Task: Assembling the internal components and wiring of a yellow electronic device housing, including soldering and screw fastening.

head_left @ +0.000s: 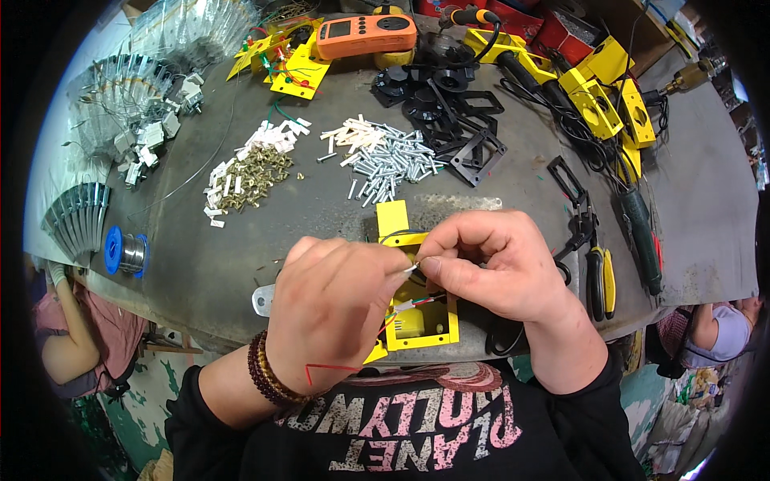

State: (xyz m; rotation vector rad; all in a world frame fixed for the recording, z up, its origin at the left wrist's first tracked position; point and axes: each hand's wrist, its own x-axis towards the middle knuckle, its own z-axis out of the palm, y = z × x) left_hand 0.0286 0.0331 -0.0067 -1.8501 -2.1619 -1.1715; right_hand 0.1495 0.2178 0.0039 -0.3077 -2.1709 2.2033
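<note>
In front of my chest, both hands meet over a yellow metal box (439, 340) with an open top. My left hand (329, 293) is closed in a pinch on a small white sleeve (411, 269), whose tip shows between the fingers. Thumb and forefinger of my right hand (501, 272) are pressed together right beside that tip; what they hold is too small to make out. Inside the box lie thin coloured wires (417, 303), partly covered by my left hand. A bent red wire (333, 367) shows by my left wrist.
Steel screws (393, 168) and brass screws (261, 176) lie piled beyond my hands. A solder spool (128, 252) sits left; yellow-handled pliers (600, 280) and a green-handled tool (639, 240) lie right. Black plastic brackets (473, 148) and an orange meter (365, 36) are farther back. People sit at both sides.
</note>
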